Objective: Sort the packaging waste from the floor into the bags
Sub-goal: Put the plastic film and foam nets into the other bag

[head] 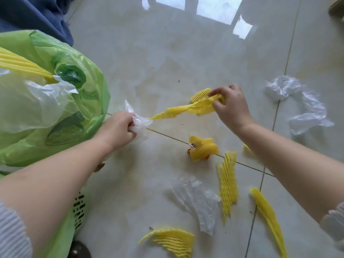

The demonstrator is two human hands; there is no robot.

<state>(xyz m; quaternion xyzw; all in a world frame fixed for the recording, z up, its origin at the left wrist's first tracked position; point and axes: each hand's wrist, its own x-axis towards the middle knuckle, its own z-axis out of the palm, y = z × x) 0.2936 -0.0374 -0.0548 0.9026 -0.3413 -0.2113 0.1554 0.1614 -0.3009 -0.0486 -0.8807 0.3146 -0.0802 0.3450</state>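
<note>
Packaging waste lies scattered over a pale tiled floor (186, 53): yellow foam netting and clear plastic film. Right hand (230, 107) pinches a stretched yellow net (188, 108) just above the tiles; left hand (119, 129) clutches crumpled clear film (139, 121) (beside a green bag (89, 101), already part-filled).

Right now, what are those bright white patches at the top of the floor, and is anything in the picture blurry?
Head view: the white patches are window light reflected off the glossy floor tiles; the crumpled clear plastic at the right looks smeared, and the right hand gripping a yellow foam net is slightly soft; the wide lens bends the tile seams near the edges.
</note>
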